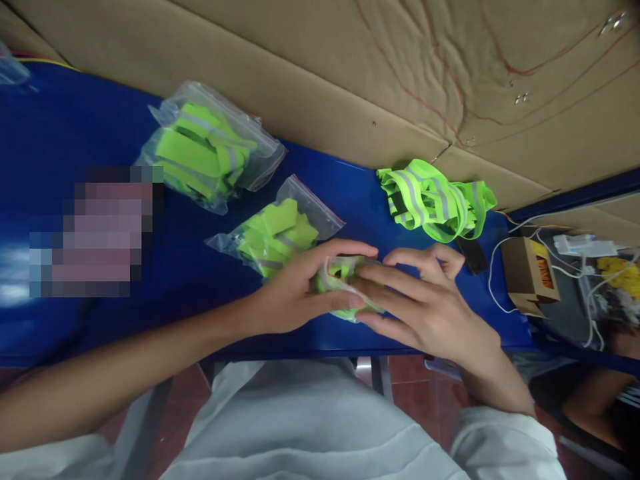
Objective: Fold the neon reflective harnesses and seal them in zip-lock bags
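Observation:
Between my hands is a clear zip bag (345,308) with neon-green reflective strap in it, held over the front part of the blue table. My left hand (300,287) grips the bag's left side, thumb in front and fingers behind. My right hand (425,300) has its middle fingers inside the bag's mouth, pressing on the strap; whether they pinch it is hidden. Just behind my left hand lies a filled zip bag (280,230) of green strap. Farther back at the left is a bigger filled zip bag (205,153). A loose heap of green reflective straps (433,200) lies beyond my right hand.
A cardboard wall (310,80) runs along the back of the blue table (345,183). A dark flat object (473,255), a small open carton (530,273) and white cables (493,267) are at the right. Another person's arm (595,403) shows at the lower right.

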